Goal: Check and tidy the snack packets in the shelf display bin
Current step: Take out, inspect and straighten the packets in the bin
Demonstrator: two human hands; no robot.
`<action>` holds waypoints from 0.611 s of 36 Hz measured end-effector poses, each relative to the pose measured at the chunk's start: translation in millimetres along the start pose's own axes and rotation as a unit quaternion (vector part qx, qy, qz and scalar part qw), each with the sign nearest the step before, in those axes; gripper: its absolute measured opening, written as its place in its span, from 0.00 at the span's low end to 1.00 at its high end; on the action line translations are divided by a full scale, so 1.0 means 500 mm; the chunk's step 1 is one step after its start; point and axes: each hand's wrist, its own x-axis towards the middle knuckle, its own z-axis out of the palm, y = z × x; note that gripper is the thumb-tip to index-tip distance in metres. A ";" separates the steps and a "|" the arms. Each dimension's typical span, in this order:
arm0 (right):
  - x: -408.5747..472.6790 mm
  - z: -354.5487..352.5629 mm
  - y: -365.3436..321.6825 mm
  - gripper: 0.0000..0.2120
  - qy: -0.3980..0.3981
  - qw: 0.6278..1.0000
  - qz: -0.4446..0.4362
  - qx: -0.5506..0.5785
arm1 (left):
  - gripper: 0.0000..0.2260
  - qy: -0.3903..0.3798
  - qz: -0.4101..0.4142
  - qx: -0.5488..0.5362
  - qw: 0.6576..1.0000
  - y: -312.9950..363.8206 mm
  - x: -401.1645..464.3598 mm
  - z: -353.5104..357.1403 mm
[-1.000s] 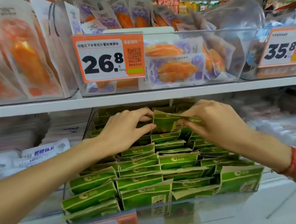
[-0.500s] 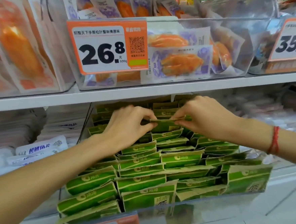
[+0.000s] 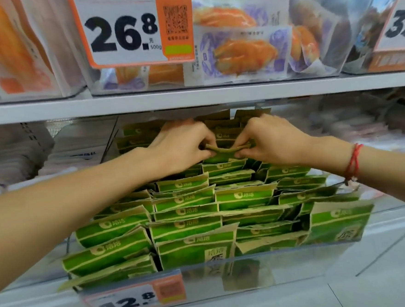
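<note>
We are facing a white shelf [image 3: 192,97] whose front edge is running straight across above our hands, leaving only a shallow gap between it and the packets at the back of the bin. Below it, a clear display bin [image 3: 300,264] is sitting on the lower shelf, its transparent front wall along the near edge and its right wall standing free of the neighbouring stock. It is holding green snack packets [image 3: 190,228] packed upright in roughly three columns running from the front wall to the back; they are overlapping too closely for us to be counting them exactly. On the upper shelf, a clear bin of orange-and-purple packets [image 3: 242,52] is standing behind a price tag reading 26.8 [image 3: 130,29]. A second tag, reading 12.8 [image 3: 135,299], is hanging on the left part of the display bin's front wall.

We are reaching both arms over the packets toward the back of the middle column. Our left hand [image 3: 184,145] and right hand [image 3: 270,141] are each pinching, thumb against curled fingers, one end of the top edge of a single held packet [image 3: 223,155], which is standing upright between them, just behind the row nearest our wrists. A red string bracelet [image 3: 353,162] is circling our right wrist.
</note>
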 end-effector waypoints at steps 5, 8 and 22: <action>0.021 0.008 -0.010 0.09 -0.041 0.999 0.018 -0.031 | 0.07 -0.014 -0.006 0.025 1.000 -0.003 0.003 0.013; 0.027 0.015 -0.020 0.09 -0.057 0.996 0.024 -0.065 | 0.08 -0.031 -0.017 0.017 0.999 -0.003 0.003 0.021; -0.064 -0.034 -0.009 0.24 -0.147 0.988 0.026 0.041 | 0.10 0.017 -0.122 -0.110 0.986 0.008 -0.035 -0.032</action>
